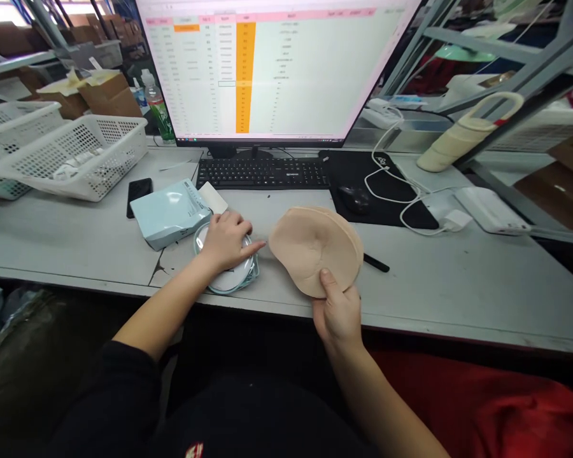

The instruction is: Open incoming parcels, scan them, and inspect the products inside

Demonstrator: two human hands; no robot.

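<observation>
My right hand (338,312) holds a beige, rounded pad (310,245) above the desk's front part. Its thumb presses on the pad's lower face, and the other fingers are hidden behind. A second layer shows along the pad's upper right edge, so it looks like two stacked together. My left hand (228,242) lies over a round, flat white item (236,275) with a pale teal rim and shiny clear wrapping. The left thumb stretches out toward the pad without touching it. Touching the round item's upper left is a light blue box (172,213), with a small white card (213,198) behind.
A monitor (296,76) with a spreadsheet stands behind a black keyboard (262,173). A mouse (354,198), white cables and a power bank (491,210) are on the right, near a cream tumbler (463,137). White baskets (95,181) and a phone (139,189) sit left. A black pen-like stick (377,263) lies right.
</observation>
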